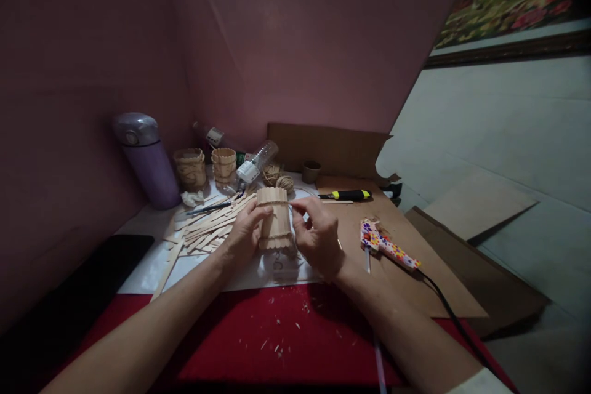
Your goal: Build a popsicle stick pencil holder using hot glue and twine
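Note:
A small cup (276, 221) faced with upright wooden sticks has twine around it near its top and near its base. My left hand (245, 231) holds it from the left, with the thumb across its front. At the cup's upper right edge, my right hand (317, 233) has its fingers pinched together, apparently at the twine; what lies between the fingertips is too small to tell. Balls of twine (285, 183) sit just behind the cup. A pile of flat wooden sticks (207, 228) lies to the left.
Two stick-covered cups (225, 167) and a purple bottle (152, 166) stand at the back left, near a clear plastic bottle (258, 161). On the right, a flowered glue gun (390, 246) with a black cord rests on cardboard (415, 292), below a cutter (351, 196).

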Tool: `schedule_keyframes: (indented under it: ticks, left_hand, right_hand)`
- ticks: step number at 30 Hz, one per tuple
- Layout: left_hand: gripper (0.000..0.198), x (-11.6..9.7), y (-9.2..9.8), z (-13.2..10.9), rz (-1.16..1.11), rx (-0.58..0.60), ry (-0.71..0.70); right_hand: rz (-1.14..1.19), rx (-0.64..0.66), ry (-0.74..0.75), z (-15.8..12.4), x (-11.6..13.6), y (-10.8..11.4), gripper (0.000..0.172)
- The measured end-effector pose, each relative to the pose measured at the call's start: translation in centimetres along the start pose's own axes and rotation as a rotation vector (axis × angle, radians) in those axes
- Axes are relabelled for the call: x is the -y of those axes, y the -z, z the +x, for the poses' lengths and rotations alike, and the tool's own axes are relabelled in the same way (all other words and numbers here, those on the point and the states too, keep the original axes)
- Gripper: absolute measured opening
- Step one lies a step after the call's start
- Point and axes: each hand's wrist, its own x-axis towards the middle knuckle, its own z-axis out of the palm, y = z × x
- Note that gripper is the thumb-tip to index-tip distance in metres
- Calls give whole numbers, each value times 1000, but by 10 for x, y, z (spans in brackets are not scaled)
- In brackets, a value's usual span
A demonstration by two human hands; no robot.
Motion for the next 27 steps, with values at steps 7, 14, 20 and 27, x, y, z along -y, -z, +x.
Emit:
schedule_keyframes:
  ticks: [7,14,20,27]
  left_hand:
    - [51,-9,-2,0,20,-50,53]
    - [47,-14,-5,-1,45,-84,20]
    - [45,-12,-3,4,58,-141,-11]
    - [47,3,5,8,45,-105,-51]
  right_hand:
    - [154,-285,-313,27,-27,21,14]
    - [330,-254,-492,33,-50,20,17]
    - [294,-87,-465,12,-44,9,18]
    - [64,36,-74,-4,-30,8,16]
